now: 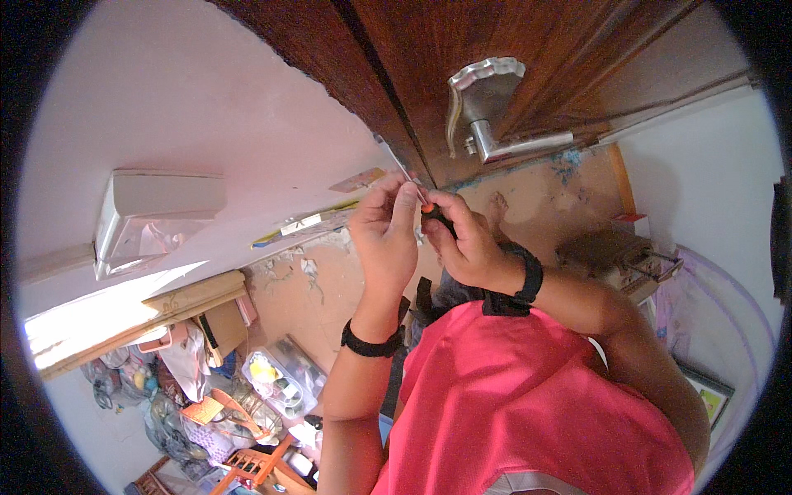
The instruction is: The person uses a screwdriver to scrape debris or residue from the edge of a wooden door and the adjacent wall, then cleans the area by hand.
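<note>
A screwdriver (438, 218) with a black and orange handle is in my right hand (469, 247), whose fingers are wrapped around the handle. Its thin metal shaft slants up and to the left. My left hand (384, 239) pinches around the shaft, close in front of the handle. The shaft's far end lies by the edge of a dark brown wooden door (412, 49) and the pale wall; I cannot make out what its tip touches. On the door, to the right above my hands, is a silver lever handle (520, 148) with a scalloped plate (488, 87).
A white wall-mounted box (153, 210) juts out at the left. Lower left, bags, a clear plastic bin (285, 384) and an orange wooden chair (256, 464) crowd the floor. A dark case (606, 252) stands at the right. Paper scraps (309, 268) litter the tan floor.
</note>
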The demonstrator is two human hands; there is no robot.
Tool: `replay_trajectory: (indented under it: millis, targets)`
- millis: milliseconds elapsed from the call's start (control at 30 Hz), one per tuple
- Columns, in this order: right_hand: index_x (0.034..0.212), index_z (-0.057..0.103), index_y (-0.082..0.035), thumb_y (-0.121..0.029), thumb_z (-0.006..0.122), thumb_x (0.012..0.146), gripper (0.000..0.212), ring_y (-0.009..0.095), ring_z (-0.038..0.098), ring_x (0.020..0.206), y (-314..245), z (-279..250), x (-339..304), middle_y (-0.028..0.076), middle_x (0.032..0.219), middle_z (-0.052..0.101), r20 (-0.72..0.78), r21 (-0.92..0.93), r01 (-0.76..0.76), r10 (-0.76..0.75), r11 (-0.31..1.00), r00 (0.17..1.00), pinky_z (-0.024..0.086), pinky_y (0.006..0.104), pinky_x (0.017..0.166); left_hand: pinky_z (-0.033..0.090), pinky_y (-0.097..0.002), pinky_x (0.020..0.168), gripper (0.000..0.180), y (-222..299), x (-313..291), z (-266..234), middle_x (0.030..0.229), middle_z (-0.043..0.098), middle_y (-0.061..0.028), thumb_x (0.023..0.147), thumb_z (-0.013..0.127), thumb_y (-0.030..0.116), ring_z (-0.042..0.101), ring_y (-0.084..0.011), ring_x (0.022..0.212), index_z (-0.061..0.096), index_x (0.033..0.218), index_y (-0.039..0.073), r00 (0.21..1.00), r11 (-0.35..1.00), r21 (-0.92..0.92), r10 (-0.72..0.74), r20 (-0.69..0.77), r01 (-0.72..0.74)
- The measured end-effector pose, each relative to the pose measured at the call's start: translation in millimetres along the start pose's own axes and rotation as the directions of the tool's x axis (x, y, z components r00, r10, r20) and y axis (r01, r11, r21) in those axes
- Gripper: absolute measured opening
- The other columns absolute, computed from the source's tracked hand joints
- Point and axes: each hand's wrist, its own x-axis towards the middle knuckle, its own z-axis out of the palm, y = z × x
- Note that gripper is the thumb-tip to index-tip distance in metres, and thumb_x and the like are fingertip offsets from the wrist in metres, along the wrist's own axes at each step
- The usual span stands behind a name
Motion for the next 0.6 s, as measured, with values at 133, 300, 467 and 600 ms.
replay_trajectory:
  millis: [133,300,467,600]
  targets:
    - [0.123,0.042,0.000,-0.001,0.054,0.088,0.037,0.035,0.063,0.095,-11,-5,10,0.022,0.103,0.061,0.009,-0.031,0.059,-0.059,0.998,0.998,0.050,0.0381,0.079,0.047,-0.0219,0.070,0.013,13,0,7,0.085,0.062,-0.0041,0.092,0.052,0.002,0.057,-0.0086,0.075,0.060,0.101,-0.005,0.997,0.997,-0.018,0.072,-0.041,-0.073]
    - [0.122,0.041,-0.001,-0.001,0.054,0.087,0.037,0.037,0.063,0.092,-2,-3,6,0.021,0.099,0.061,-0.002,-0.044,0.067,-0.067,0.997,0.998,0.050,0.0387,0.076,0.046,-0.0217,0.069,0.012,-1,1,3,0.082,0.062,-0.0038,0.092,0.053,0.002,0.056,-0.0087,0.074,0.060,0.099,-0.005,0.999,0.999,0.018,0.028,-0.024,-0.027]
    - [0.122,0.041,-0.001,-0.001,0.053,0.087,0.037,0.037,0.063,0.091,2,-9,-4,0.021,0.098,0.061,0.034,-0.131,-0.005,0.009,0.991,0.999,0.049,0.0388,0.077,0.045,-0.0217,0.069,0.012,-16,-2,-1,0.082,0.062,-0.0030,0.091,0.055,0.002,0.056,-0.0079,0.074,0.061,0.099,-0.004,0.993,0.981,0.155,-0.120,-0.016,0.121]
    - [0.122,0.041,0.000,-0.001,0.053,0.088,0.037,0.037,0.063,0.092,3,-9,-1,0.021,0.099,0.061,0.028,-0.096,0.008,-0.006,0.995,1.000,0.049,0.0395,0.078,0.046,-0.0218,0.070,0.012,-17,-2,2,0.085,0.063,-0.0033,0.091,0.055,0.002,0.056,-0.0083,0.077,0.061,0.099,-0.004,0.998,0.995,0.074,-0.061,-0.017,0.062]
